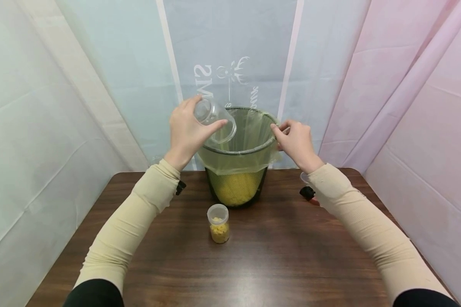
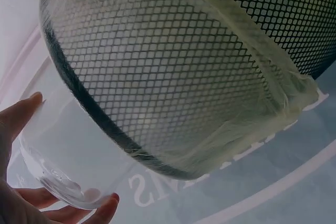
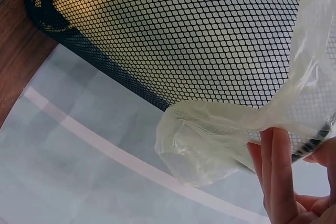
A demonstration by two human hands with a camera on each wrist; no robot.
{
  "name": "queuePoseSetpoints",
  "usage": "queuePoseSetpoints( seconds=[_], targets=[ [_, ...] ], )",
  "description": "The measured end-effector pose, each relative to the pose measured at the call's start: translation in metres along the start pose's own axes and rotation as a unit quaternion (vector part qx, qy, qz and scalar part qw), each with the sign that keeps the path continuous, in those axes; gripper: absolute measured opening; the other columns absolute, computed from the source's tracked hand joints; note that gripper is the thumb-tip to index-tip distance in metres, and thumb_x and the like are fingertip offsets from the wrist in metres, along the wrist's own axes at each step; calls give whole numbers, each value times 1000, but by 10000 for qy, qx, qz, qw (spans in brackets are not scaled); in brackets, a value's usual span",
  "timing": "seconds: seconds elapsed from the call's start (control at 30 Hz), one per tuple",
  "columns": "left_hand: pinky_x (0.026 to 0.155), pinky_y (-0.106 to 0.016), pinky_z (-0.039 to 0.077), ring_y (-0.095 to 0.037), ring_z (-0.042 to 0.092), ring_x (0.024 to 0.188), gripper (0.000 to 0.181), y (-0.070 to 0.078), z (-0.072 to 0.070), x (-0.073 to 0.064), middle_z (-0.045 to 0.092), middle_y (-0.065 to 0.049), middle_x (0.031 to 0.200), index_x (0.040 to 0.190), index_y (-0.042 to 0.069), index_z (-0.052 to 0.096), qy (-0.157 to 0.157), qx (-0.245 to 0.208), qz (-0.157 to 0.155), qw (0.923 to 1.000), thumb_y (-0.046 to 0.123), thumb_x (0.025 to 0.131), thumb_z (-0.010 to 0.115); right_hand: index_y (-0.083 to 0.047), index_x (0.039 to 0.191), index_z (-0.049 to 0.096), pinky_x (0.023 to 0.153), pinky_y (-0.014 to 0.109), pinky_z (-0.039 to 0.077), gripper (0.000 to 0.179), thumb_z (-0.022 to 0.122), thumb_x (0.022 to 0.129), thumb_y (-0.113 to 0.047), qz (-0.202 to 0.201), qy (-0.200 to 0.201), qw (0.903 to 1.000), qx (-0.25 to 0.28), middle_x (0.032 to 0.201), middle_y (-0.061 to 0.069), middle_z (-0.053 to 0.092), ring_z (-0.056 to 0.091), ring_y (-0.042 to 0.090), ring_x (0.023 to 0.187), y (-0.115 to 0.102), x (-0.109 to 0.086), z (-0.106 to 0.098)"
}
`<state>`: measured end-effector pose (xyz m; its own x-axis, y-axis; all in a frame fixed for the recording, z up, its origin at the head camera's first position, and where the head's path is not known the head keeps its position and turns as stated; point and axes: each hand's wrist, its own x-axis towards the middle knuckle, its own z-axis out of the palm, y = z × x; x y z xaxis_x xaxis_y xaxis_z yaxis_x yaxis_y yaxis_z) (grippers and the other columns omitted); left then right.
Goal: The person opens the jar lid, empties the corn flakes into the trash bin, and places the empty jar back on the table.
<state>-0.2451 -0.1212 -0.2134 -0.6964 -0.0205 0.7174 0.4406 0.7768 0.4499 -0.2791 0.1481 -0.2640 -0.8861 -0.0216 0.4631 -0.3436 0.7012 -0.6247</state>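
My left hand (image 1: 186,130) grips a clear plastic jar (image 1: 215,111), tilted with its mouth over the wastebasket. The jar looks clear inside, with no yellow bits visible. A black mesh wastebasket (image 1: 214,181) stands upright on the table, lined with a pale yellow-green bin liner (image 1: 236,164) folded over its rim. Yellow material (image 1: 236,189) shows through the mesh at its bottom. At the right of the rim, my right hand (image 1: 297,145) pinches the liner's edge; in the right wrist view its fingers (image 3: 278,169) lie against the liner.
A small clear jar (image 1: 219,228) of yellow bits stands on the brown table (image 1: 292,256), in front of the wastebasket. A transparent object (image 1: 156,160) is partly hidden behind the left forearm. Fabric curtains (image 1: 330,64) hang behind the table and along both sides.
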Motion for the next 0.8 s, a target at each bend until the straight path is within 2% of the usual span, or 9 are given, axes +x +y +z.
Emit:
queuePoseSetpoints(
  seconds=[0.17, 0.33, 0.43, 0.6, 0.7, 0.8],
  targets=[
    [102, -35, 39, -24, 55, 118, 83, -4, -1, 1, 62, -9, 125, 127, 7, 57, 42, -420, -417, 9982, 53, 63, 82, -6, 93, 66, 50, 28, 51, 45, 48, 95, -47, 40, 85, 10000, -17, 69, 13, 69, 64, 13, 47, 2, 2, -3],
    [99, -32, 42, -19, 55, 119, 84, -7, -3, 2, 61, -8, 126, 129, 8, 55, 70, -873, -982, 9913, 54, 64, 81, -1, 98, 66, 47, 25, 53, 51, 46, 95, -48, 161, 151, 9995, 213, 75, 18, 70, 65, 14, 48, 5, 5, -8],
    [94, -34, 45, -18, 54, 117, 90, -8, -5, 1, 59, -9, 128, 136, 11, 50, 68, -1015, -1253, 9869, 58, 64, 79, -2, 99, 67, 46, 25, 52, 52, 46, 95, -50, 185, 146, 9996, 150, 76, 17, 71, 66, 15, 50, 5, 5, -11],
    [84, -35, 47, -19, 55, 110, 92, -12, -6, -1, 57, -8, 130, 142, 19, 42, 191, -1259, -1357, 9825, 59, 67, 76, -4, 101, 66, 48, 27, 51, 53, 44, 95, -51, 134, 44, 9999, -19, 76, 15, 72, 66, 13, 52, 6, 3, -15],
    [76, -34, 49, -21, 59, 101, 82, -16, -6, -3, 57, -5, 131, 139, 23, 46, 265, -1363, -1280, 9820, 58, 71, 74, -4, 101, 66, 53, 29, 52, 52, 44, 95, -51, 115, 10, 9998, -156, 77, 14, 72, 66, 10, 51, 6, 3, -17],
    [69, -33, 51, -21, 62, 92, 73, -20, -7, -4, 58, -3, 129, 133, 29, 51, 263, -1497, -1339, 9793, 61, 71, 72, -6, 100, 66, 58, 32, 50, 52, 42, 95, -52, 96, 44, 9992, -388, 77, 11, 72, 65, 9, 52, 6, 2, -19]
  ],
)
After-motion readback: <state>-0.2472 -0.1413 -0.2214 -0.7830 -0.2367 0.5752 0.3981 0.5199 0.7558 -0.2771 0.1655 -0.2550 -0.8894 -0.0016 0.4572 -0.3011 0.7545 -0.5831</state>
